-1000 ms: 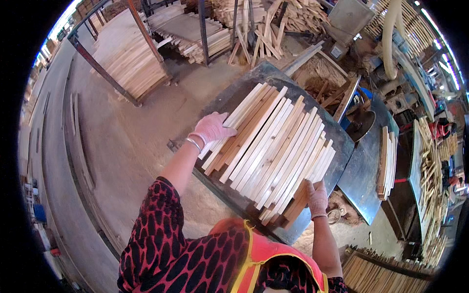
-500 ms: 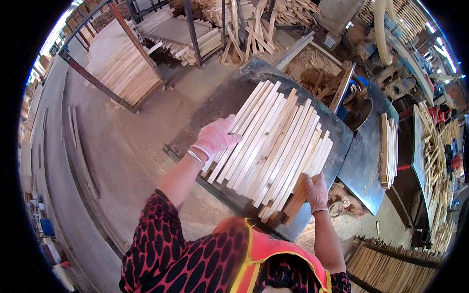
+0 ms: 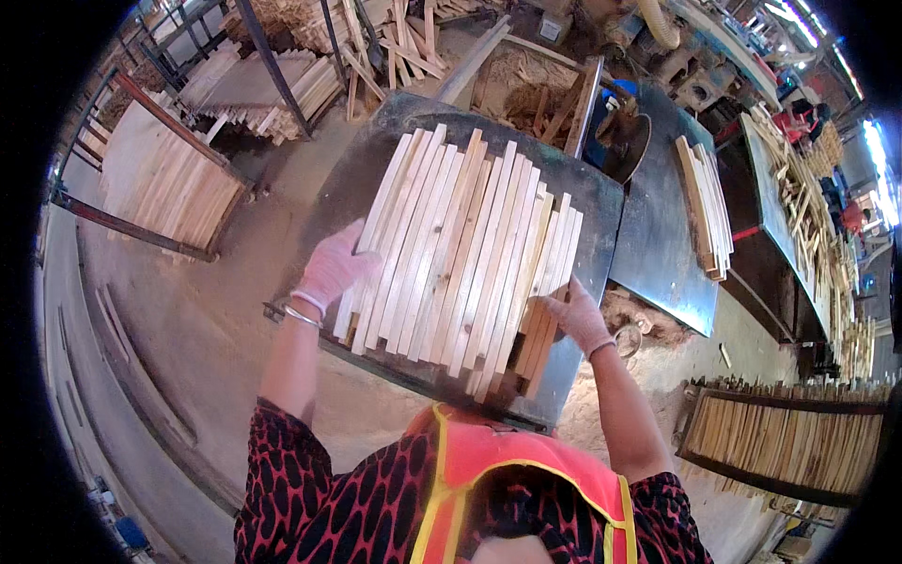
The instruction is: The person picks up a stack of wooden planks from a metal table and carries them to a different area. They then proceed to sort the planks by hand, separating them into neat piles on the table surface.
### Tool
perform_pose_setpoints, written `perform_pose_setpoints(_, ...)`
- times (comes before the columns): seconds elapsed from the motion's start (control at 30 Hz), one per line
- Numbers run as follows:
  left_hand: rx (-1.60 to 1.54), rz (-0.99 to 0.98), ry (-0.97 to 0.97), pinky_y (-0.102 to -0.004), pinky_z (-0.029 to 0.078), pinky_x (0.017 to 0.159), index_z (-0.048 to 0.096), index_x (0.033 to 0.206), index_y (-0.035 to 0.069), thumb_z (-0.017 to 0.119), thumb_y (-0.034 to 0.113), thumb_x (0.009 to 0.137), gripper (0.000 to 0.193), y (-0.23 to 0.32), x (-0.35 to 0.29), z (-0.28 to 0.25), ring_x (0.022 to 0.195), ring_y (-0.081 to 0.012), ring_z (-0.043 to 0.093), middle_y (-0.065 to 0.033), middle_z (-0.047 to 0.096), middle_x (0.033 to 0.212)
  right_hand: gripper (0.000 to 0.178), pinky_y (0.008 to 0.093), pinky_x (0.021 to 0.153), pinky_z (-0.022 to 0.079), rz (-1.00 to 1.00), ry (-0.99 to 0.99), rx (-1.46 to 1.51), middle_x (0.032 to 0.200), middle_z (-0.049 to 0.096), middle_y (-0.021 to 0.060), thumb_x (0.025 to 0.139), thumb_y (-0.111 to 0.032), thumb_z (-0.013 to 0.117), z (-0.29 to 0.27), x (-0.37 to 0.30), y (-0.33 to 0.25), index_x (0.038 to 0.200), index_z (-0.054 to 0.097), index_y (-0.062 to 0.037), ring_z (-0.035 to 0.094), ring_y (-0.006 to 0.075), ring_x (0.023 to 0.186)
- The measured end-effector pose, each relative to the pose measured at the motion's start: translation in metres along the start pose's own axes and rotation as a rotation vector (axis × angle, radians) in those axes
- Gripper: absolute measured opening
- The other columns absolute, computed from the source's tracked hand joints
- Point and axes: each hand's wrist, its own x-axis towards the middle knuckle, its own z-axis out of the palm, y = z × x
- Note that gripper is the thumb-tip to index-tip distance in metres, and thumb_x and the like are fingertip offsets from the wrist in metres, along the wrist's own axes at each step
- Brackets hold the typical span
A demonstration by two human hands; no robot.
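Note:
A row of pale wooden strips (image 3: 442,249) lies side by side on a dark metal table (image 3: 587,202), their ends uneven. My left hand (image 3: 335,268), in a pale pink glove, closes on the row's left edge with its thumb over the outer strips. At the lower right edge my right hand (image 3: 581,320), gloved alike, has its thumb and fingers around the end strips. Under that side, browner strips (image 3: 536,352) show at a lower level. Parts of the fingers of both hands are hidden by the wood.
Beyond the table's right part stands a round saw blade (image 3: 631,148). A small stack of strips (image 3: 703,207) lies on the right-hand metal surface (image 3: 662,258). A rack of upright strips (image 3: 780,437) is at lower right. Stacked boards (image 3: 169,188) stand in a frame at left.
The view has shifted, so table and strips appear further left. The strips stand more upright in the picture. My right hand's thumb and forefinger are now spread more along the right edge.

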Motion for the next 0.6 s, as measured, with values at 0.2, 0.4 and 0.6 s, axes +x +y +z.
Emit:
perform_pose_setpoints(0.2, -0.386, 0.027, 0.007, -0.03, 0.05, 0.103, 0.059, 0.143, 0.0, 0.068, 0.02, 0.089, 0.059, -0.043, 0.008, -0.002, 0.109, -0.0163, 0.066, -0.0141, 0.073, 0.124, 0.046, 0.0315, 0.074, 0.053, 0.222, -0.115, 0.382, 0.096, 0.068, 0.0071, 0.088, -0.018, 0.079, -0.008, 0.004, -0.009, 0.127, 0.061, -0.0004, 0.062, 0.0135, 0.081)
perform_pose_setpoints(0.4, 0.177, -0.052, 0.201, -0.0441, 0.052, 0.103, 0.053, 0.146, 0.001, 0.068, 0.029, 0.086, 0.067, -0.023, -0.012, -0.006, 0.121, -0.0416, 0.064, -0.0281, 0.067, 0.13, 0.023, 0.0315, 0.07, 0.052, 0.104, 0.196, 0.15, 0.087, 0.067, 0.0074, 0.085, -0.014, 0.072, -0.03, -0.031, -0.03, 0.102, 0.064, -0.0007, 0.061, 0.0149, 0.078)
perform_pose_setpoints(0.6, 0.22, -0.068, 0.264, -0.0462, 0.05, 0.104, 0.051, 0.149, 0.004, 0.066, 0.031, 0.085, 0.07, -0.006, -0.016, 0.0, 0.12, -0.041, 0.065, -0.0273, 0.067, 0.129, 0.039, 0.0328, 0.074, 0.055, 0.1, 0.121, 0.152, 0.09, 0.07, 0.0073, 0.091, -0.025, 0.074, -0.02, -0.021, -0.089, 0.114, 0.063, 0.0037, 0.064, 0.0158, 0.082)
